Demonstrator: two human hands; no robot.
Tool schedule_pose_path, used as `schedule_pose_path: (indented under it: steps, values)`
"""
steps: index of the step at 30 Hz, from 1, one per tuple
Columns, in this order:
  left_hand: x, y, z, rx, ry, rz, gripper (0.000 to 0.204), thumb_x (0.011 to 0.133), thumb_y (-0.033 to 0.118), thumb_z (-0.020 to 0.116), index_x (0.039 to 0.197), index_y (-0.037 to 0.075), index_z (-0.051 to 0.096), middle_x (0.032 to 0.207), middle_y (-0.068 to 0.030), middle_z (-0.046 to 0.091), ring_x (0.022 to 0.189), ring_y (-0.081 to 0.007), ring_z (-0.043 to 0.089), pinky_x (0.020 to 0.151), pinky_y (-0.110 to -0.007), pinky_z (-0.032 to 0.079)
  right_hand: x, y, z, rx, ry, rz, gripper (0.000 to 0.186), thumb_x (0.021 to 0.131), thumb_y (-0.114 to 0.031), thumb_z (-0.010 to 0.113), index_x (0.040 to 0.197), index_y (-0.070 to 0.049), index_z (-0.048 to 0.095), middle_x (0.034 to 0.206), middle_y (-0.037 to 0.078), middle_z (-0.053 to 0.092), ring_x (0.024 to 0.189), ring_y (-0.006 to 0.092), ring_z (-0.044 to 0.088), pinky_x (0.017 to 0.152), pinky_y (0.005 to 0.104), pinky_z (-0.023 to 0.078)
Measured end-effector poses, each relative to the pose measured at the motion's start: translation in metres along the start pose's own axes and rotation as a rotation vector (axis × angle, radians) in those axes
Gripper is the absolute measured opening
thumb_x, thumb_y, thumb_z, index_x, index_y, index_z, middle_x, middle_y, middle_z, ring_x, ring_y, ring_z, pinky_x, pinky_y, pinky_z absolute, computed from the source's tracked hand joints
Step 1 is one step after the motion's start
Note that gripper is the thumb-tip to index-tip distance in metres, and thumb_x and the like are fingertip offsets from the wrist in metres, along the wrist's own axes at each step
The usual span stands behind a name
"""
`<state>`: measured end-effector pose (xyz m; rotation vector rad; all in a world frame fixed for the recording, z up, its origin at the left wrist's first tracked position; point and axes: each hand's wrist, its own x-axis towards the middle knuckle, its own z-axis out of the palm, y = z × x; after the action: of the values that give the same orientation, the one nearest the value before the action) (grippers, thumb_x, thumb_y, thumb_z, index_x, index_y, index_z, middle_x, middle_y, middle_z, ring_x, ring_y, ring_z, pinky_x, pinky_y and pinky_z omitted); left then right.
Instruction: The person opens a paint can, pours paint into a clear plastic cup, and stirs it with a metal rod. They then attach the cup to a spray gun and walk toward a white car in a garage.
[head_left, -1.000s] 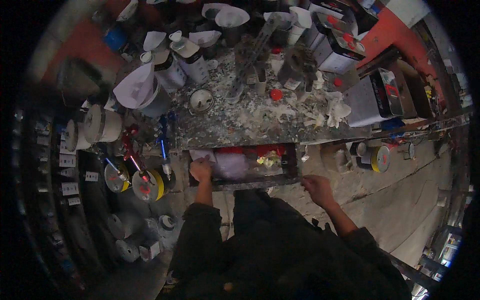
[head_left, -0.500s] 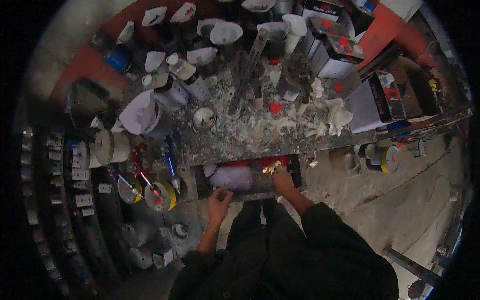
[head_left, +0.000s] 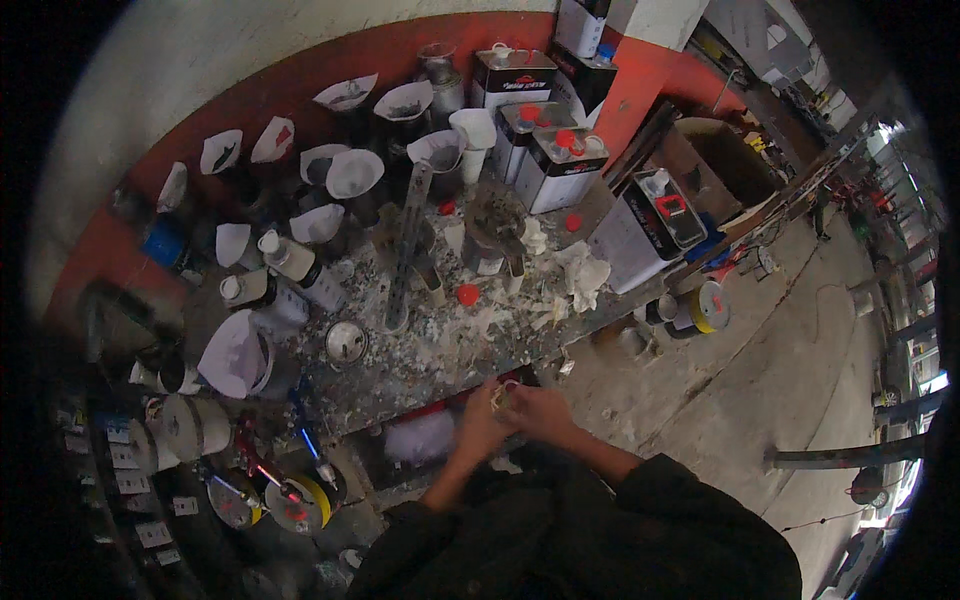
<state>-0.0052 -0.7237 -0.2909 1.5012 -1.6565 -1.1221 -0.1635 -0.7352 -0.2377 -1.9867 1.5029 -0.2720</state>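
Note:
My left hand (head_left: 481,428) and my right hand (head_left: 545,415) meet in front of my body, above the right part of a pulled-out drawer in the bench. Their fingers are closed around a small pale yellowish thing (head_left: 503,394) that looks looped; most of it is hidden, so I cannot make out its kind. Below and left of the hands, the drawer (head_left: 372,470) holds a whitish, blurred bundle (head_left: 420,437). On the stained bench top (head_left: 420,340) beyond lie a red cap (head_left: 467,294) and an open round tin (head_left: 346,342).
Paper-lined cups (head_left: 355,175), white bottles (head_left: 290,258) and metal cans (head_left: 562,170) crowd the bench. A larger can (head_left: 648,230) stands by its right edge, near crumpled paper (head_left: 582,275). Spray guns (head_left: 290,490) hang at left. Yellow-banded tins (head_left: 703,306) sit on the floor at right.
My right hand has come up out of the drawer with the small yellowish thing. My left hand has moved right to meet it. The view has swung up and to the right.

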Motion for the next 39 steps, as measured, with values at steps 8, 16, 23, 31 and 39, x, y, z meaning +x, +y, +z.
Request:
schedule_pose_path:
  steps: [8, 16, 23, 31, 39]
  values:
    - [0.027, 0.011, 0.006, -0.138, 0.006, -0.271, 0.069, 0.07, 0.029, 0.083, 0.126, 0.001, 0.054, 0.111, -0.0179, 0.066, 0.102, -0.0321, 0.065, 0.089, -0.04, 0.051, 0.108, 0.056, -0.111, 0.389, 0.244, 0.149, 0.053, 0.076, -0.039, 0.08, 0.112, -0.002, 0.067, 0.098, 0.015, 0.072, 0.09, 0.023, 0.069, 0.08, 0.0368, 0.054]
    - [0.028, 0.036, 0.033, -0.257, 0.395, -0.588, 0.066, 0.074, 0.023, 0.084, 0.127, 0.0, 0.053, 0.11, -0.0118, 0.066, 0.1, -0.0207, 0.063, 0.086, -0.036, 0.052, 0.233, 0.046, -0.071, 0.864, 0.147, 0.309, 0.034, 0.07, -0.014, 0.073, 0.097, 0.0, 0.059, 0.085, 0.006, 0.061, 0.081, 0.0177, 0.058, 0.072, 0.0356, 0.047]
    - [0.008, 0.079, 0.046, -0.449, 0.543, -0.614, 0.067, 0.075, 0.015, 0.084, 0.131, 0.001, 0.049, 0.112, -0.0098, 0.063, 0.099, -0.018, 0.061, 0.085, -0.033, 0.053, 0.272, 0.048, -0.042, 1.037, 0.166, 0.162, 0.035, 0.073, -0.016, 0.071, 0.103, -0.001, 0.061, 0.087, 0.007, 0.063, 0.08, 0.0198, 0.06, 0.069, 0.0374, 0.049]
    - [0.027, 0.076, 0.052, -0.286, 0.465, -0.645, 0.064, 0.073, 0.015, 0.086, 0.125, -0.001, 0.052, 0.104, -0.0082, 0.063, 0.098, -0.0175, 0.061, 0.079, -0.034, 0.052, 0.304, 0.041, -0.098, 0.55, -0.175, 0.012, 0.068, 0.075, -0.027, 0.076, 0.131, 0.0, 0.05, 0.121, 0.021, 0.06, 0.111, 0.0329, 0.059, 0.095, 0.0425, 0.047]
    - [0.053, 0.092, 0.049, -0.365, 0.374, -0.561, 0.054, 0.08, 0.019, 0.078, 0.124, 0.003, 0.053, 0.099, -0.008, 0.058, 0.091, -0.0205, 0.056, 0.082, -0.039, 0.049, 0.372, 0.06, -0.409, 0.254, 0.769, -0.449, 0.072, 0.073, -0.019, 0.079, 0.135, 0.0, 0.047, 0.124, 0.017, 0.058, 0.112, 0.0284, 0.059, 0.095, 0.0399, 0.048]
